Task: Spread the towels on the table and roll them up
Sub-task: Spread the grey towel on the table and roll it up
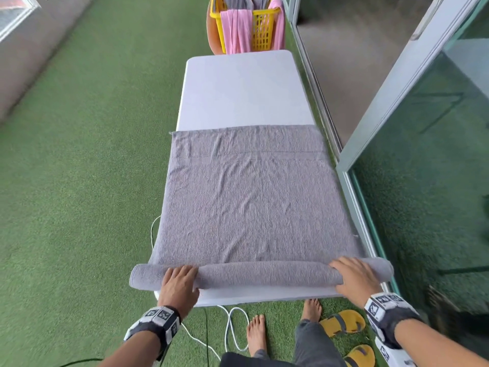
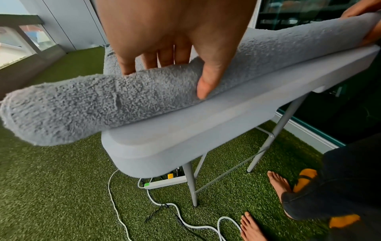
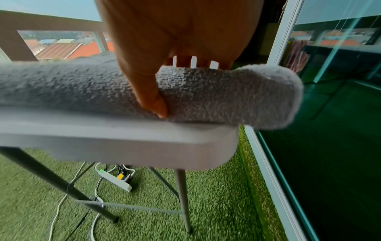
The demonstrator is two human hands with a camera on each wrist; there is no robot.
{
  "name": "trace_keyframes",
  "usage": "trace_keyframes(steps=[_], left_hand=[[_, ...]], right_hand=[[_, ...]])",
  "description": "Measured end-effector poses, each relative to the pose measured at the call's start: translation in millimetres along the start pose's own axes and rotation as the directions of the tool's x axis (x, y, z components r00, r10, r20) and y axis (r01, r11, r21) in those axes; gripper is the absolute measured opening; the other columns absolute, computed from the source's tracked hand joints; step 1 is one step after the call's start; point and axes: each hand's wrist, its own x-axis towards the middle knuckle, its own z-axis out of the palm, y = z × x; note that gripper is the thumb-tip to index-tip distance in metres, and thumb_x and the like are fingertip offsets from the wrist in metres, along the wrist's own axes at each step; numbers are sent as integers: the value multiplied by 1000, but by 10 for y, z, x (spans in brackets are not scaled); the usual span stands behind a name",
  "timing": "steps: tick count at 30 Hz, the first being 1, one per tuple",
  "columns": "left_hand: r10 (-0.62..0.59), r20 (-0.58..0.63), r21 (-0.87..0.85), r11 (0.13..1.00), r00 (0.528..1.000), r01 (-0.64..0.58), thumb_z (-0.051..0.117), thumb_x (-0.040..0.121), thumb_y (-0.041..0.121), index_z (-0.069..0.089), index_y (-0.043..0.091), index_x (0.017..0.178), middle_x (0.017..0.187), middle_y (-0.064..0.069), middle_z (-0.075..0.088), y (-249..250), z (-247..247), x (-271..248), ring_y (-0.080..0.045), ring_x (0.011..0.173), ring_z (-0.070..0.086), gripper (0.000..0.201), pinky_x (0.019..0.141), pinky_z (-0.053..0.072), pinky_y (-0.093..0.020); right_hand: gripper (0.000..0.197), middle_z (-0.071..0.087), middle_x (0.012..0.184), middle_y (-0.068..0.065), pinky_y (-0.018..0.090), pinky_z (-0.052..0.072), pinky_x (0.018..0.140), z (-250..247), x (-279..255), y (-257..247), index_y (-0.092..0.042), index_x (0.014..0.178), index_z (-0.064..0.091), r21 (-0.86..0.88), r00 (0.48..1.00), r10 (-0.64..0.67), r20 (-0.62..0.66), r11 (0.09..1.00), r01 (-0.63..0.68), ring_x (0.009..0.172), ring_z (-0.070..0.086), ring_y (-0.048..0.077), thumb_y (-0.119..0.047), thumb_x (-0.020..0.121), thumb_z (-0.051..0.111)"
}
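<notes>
A grey towel (image 1: pixel 248 202) lies spread over the near half of the white table (image 1: pixel 243 88). Its near end is wound into a thick roll (image 1: pixel 264 274) along the table's front edge, and both ends of the roll overhang the sides. My left hand (image 1: pixel 181 279) grips the roll near its left end, fingers over the top and thumb (image 2: pixel 204 88) on the near side. My right hand (image 1: pixel 356 276) grips it near the right end in the same way, thumb (image 3: pixel 158 106) pressed into the roll (image 3: pixel 226 94) just above the table's edge (image 3: pixel 123 143).
A yellow basket (image 1: pixel 260 30) with pink towels (image 1: pixel 235 30) hanging over it stands beyond the table's far end. A glass door frame (image 1: pixel 352 202) runs close along the right side. A power strip (image 2: pixel 164 182) and cables lie under the table. My bare feet (image 1: pixel 256 332) and yellow sandals (image 1: pixel 344 323) are on the green turf.
</notes>
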Motion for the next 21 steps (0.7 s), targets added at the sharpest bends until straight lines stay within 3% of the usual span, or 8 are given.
trace_keyframes(steps=[3,5,7,10,13,15,17,21], left_hand=[[-22,-78,29,999,997,24,36,89,37,57,21,125,134,3,54,6,-147,67,-17,121,49,45,111,26,-40],[-66,-102,-17,998,993,64,8,89,35,29,14,147,154,1,22,17,-176,147,-20,142,24,66,117,4,-43],[-86,-68,-78,994,994,80,-5,89,50,3,16,148,151,6,-1,41,-154,180,-14,144,-1,69,115,-9,-38],[-17,29,35,999,999,16,47,88,60,22,17,148,151,3,21,14,-83,111,-19,143,21,78,116,3,-43],[33,47,48,998,998,-35,85,59,34,62,20,112,109,0,69,-11,5,34,-24,102,65,59,103,36,-52],[17,33,20,1000,999,-18,77,69,33,62,27,102,100,9,69,36,-73,40,-15,96,64,36,105,35,-50],[2,2,53,999,1000,-2,58,86,34,59,29,111,111,12,64,48,-162,114,-9,107,57,26,114,24,-46],[-52,-140,-34,998,989,48,24,91,17,31,14,146,151,-7,34,48,-231,258,-24,141,29,56,117,6,-45]], right_hand=[[51,42,142,-15,37,19,116,-171,99,21,-36,139,42,10,1000,24,3,1000,-24,132,36,10,-38,89,54],[49,32,151,-13,42,12,119,-271,195,49,-36,145,33,60,994,56,-92,997,-51,138,29,11,-38,97,41],[52,24,155,-15,44,5,120,-280,240,87,-36,150,24,131,989,88,-115,989,-73,144,22,11,-50,100,30],[68,20,155,-17,45,-2,119,-91,153,101,-35,151,18,81,998,56,16,995,-57,147,14,11,-55,92,45],[60,42,143,-17,41,9,118,28,22,77,-38,138,39,6,997,65,-39,998,-65,136,34,10,-37,83,63],[47,49,128,-20,38,17,115,-29,17,49,-41,125,45,-6,997,70,-41,998,-70,125,42,9,-34,82,64],[39,49,126,-18,39,18,114,-151,98,57,-38,124,49,12,998,66,-19,998,-66,124,42,10,-34,87,60],[48,30,153,-11,46,13,119,-385,277,104,-33,144,39,49,990,74,-124,997,-68,140,29,12,-24,96,44]])
